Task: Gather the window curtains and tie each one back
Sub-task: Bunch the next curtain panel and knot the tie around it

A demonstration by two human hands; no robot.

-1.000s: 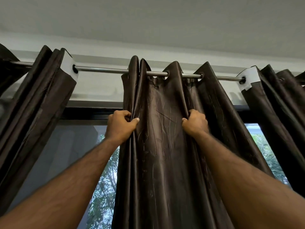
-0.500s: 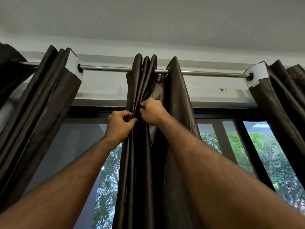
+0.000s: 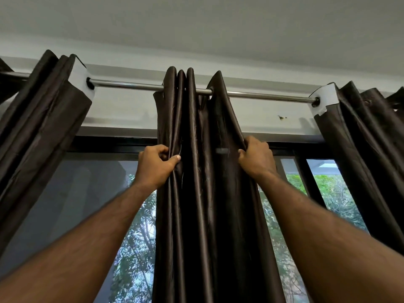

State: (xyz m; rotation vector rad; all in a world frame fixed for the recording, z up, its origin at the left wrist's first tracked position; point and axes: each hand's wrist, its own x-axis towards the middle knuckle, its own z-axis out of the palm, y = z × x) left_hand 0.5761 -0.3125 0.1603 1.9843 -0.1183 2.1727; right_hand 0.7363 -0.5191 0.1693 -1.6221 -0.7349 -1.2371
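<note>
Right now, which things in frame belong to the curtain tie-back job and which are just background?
Job:
- middle curtain, bunched on the rod
- left hand, gripping its left folds
- right hand, gripping its right edge
- left curtain and right curtain, already gathered
- curtain rod

Background:
- window frame
- trees outside
- wall mark
- ceiling

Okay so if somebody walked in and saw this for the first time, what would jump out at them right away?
Most likely the dark brown middle curtain, bunched into folds on the metal rod at the centre of the view. The left hand grips its left folds and the right hand grips its right edge, both arms reaching up. Two more gathered curtains hang at the far left and far right, with green trees showing through the window.
</note>
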